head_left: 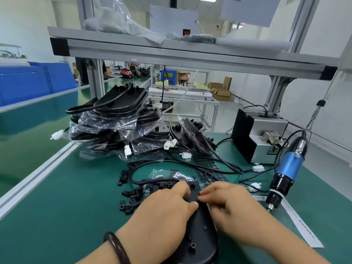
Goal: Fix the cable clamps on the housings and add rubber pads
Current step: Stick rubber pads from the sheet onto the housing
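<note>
A black housing (200, 233) lies lengthwise on the green mat in front of me, its far end still in clear plastic wrap with a black cable (137, 169) looping off it. My left hand (163, 208) lies over the housing's middle, fingers curled onto its top and thumb pressed to it. My right hand (230, 204) meets it from the right, its fingertips pinching something small at the housing's surface; what it is I cannot tell. Several small black cable clamps (131, 197) lie scattered left of the housing. A sheet of round black rubber pads (207, 178) lies just beyond my hands.
A pile of bagged black housings (118, 119) with cables and white connectors fills the far mat. A blue electric screwdriver (287, 168) hangs at the right, tip down. Behind it stands a grey screw feeder (259, 138). A white paper strip (299, 223) lies at the right. An aluminium shelf (171, 50) spans overhead.
</note>
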`<state>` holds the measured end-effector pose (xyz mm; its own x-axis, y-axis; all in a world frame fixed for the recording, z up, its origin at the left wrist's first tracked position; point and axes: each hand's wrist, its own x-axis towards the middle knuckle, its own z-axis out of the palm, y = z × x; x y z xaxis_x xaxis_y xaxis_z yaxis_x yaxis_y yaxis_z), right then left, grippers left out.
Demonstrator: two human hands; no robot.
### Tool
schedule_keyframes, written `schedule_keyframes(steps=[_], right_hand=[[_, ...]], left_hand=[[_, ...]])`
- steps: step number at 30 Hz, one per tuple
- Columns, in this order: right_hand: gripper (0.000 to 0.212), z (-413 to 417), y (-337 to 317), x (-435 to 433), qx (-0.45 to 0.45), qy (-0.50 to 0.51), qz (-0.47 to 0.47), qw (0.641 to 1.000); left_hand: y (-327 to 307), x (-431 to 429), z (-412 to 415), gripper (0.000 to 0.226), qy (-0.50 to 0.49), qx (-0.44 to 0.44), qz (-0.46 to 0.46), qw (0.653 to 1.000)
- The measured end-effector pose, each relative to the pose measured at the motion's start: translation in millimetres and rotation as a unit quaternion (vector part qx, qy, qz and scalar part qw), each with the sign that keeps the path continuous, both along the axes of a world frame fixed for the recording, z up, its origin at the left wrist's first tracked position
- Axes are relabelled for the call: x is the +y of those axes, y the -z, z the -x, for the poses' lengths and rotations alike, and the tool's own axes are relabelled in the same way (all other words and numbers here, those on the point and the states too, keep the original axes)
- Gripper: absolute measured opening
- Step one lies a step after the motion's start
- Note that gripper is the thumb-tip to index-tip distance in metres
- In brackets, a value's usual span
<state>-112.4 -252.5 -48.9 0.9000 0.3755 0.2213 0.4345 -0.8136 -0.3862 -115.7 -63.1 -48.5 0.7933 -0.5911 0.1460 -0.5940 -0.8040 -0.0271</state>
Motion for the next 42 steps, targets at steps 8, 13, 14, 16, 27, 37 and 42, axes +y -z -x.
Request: schedule_keyframes(steps=[8,13,14,16,27,37,42], right_hand=[[0.028,-82.5,-2.8,2.4,0.014,0.211,0.169,0.963],[0.01,-94.9,22.6,6.2,-0.02,0.255,0.221,0.941],[0.012,-96.1,24.1,5.3,-0.023,0.257,0.218,0.941],[0.01,-97.5,25.7,2.6,-0.023,0.261,0.197,0.945],[0.033,-79.3,-22.0,-8.4,-0.129,0.258,-0.124,0.949],[0.041,-4.9,-61.9,0.0,-0.072,-0.07,-0.565,0.819],[0.027,4.5,-44.1,8.3,-0.021,-0.129,-0.598,0.791]], left_hand=[[-8.1,-1.2,6.1,0.046,-0.007,0.018,-0.001,1.0],[-11.7,-2.7,8.4,0.038,-0.007,0.016,0.0,1.0],[-11.4,-2.3,8.2,0.038,-0.008,0.018,-0.001,1.0],[-9.6,-2.1,7.1,0.038,-0.004,0.022,0.005,1.0],[-20.4,30.7,-22.3,0.048,-0.087,0.136,0.468,0.869],[-83.0,51.7,-62.7,0.046,-0.205,0.459,0.799,0.33],[-79.1,46.6,-38.9,0.013,-0.202,0.452,0.694,0.522]])
